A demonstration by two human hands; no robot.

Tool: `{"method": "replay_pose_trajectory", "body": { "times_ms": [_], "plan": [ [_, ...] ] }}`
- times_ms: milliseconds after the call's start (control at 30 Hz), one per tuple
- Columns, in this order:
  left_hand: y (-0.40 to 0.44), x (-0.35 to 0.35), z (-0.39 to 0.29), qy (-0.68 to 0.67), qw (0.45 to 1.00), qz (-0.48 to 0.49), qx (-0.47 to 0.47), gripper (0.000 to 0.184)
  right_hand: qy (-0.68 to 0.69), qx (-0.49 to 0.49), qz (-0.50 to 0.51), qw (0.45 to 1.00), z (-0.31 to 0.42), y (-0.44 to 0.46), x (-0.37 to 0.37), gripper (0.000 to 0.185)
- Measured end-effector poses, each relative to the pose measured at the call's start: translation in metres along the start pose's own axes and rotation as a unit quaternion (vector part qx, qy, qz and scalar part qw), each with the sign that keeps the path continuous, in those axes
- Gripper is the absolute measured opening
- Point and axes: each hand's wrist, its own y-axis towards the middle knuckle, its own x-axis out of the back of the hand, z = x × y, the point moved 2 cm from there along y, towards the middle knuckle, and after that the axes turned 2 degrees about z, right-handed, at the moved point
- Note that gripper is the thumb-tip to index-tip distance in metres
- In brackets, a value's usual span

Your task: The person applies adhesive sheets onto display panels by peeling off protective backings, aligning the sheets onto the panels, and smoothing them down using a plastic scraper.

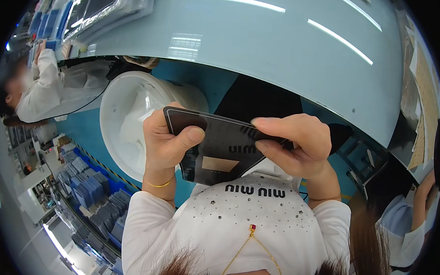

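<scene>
A dark, glossy flat panel [214, 147] is held up tilted in front of my chest, with a thin pale border line along its upper edge. On its face are a tan rectangular patch and a mirrored reflection of my shirt's lettering. My left hand [168, 142] grips the panel's left side, thumb on the face and fingers behind. At the right end, my right hand [300, 143] pinches the upper edge between thumb and index finger; its other fingers are curled. Whether a thin film lies between those fingertips cannot be made out.
A white bin [108, 118] with crumpled whitish plastic stands beyond my left hand. Ahead runs a glossy table [263, 41] with plastic-wrapped panels [108, 7] at its far left. Tan sheets [420, 112] lie at right. One person [43, 88] sits left, another [405, 229] right. Loaded racks [92, 186] stand lower left.
</scene>
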Motion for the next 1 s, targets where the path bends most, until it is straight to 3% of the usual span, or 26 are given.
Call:
{"method": "replay_pose_trajectory", "body": {
  "times_ms": [67, 100, 167, 233, 300, 367, 433, 533, 633, 733, 800, 867, 967, 1000],
  "plan": [
    [-0.002, -0.001, 0.001, 0.013, 1.0, -0.013, -0.001, 0.025, 0.031, 0.045, -0.094, 0.994, -0.003, -0.008, -0.005, 0.034],
    [-0.003, -0.003, 0.001, 0.012, 1.0, -0.015, 0.0, 0.025, 0.032, 0.045, -0.092, 0.994, -0.001, -0.01, -0.005, 0.034],
    [-0.002, -0.005, -0.001, -0.007, 1.0, -0.008, -0.001, 0.024, 0.108, -0.05, -0.098, 0.988, 0.003, -0.006, -0.004, 0.03],
    [-0.002, -0.007, -0.002, -0.006, 1.0, 0.01, -0.001, 0.023, 0.125, -0.074, -0.08, 0.986, 0.01, 0.009, 0.003, 0.035],
    [-0.003, -0.008, -0.003, -0.005, 1.0, 0.03, -0.002, 0.023, 0.078, -0.025, 0.081, 0.993, 0.016, 0.019, 0.005, 0.041],
    [-0.006, -0.007, -0.002, -0.002, 0.999, 0.036, 0.006, 0.022, 0.066, -0.013, 0.077, 0.995, 0.012, 0.014, 0.003, 0.046],
    [-0.01, -0.004, -0.001, 0.005, 1.0, 0.03, 0.002, 0.021, 0.037, 0.062, 0.003, 0.997, 0.011, 0.01, 0.001, 0.043],
    [-0.011, -0.005, -0.001, 0.005, 1.0, 0.02, -0.006, 0.021, 0.029, 0.095, -0.058, 0.993, 0.004, -0.008, -0.004, 0.038],
    [-0.014, -0.004, -0.003, -0.019, 1.0, -0.016, 0.007, 0.021, -0.012, 0.081, -0.119, 0.989, 0.008, -0.02, 0.003, 0.027],
    [-0.01, 0.001, -0.004, -0.03, 0.998, -0.06, -0.021, 0.021, 0.064, 0.003, -0.195, 0.979, 0.007, -0.032, 0.021, 0.017],
    [-0.012, 0.003, -0.004, -0.018, 0.998, -0.039, -0.039, 0.022, 0.045, 0.016, -0.149, 0.988, 0.006, -0.024, 0.028, 0.016],
    [-0.012, -0.001, -0.006, -0.027, 0.999, 0.019, -0.029, 0.023, -0.055, 0.06, -0.094, 0.992, 0.021, 0.001, 0.026, 0.029],
    [-0.01, -0.009, -0.009, -0.006, 0.999, 0.014, -0.044, 0.021, -0.16, 0.073, 0.011, 0.984, 0.035, 0.022, 0.002, 0.043],
    [-0.01, -0.007, -0.009, -0.005, 0.999, 0.016, -0.047, 0.021, -0.16, 0.053, -0.017, 0.986, 0.033, 0.02, -0.008, 0.031]
  ]
}}
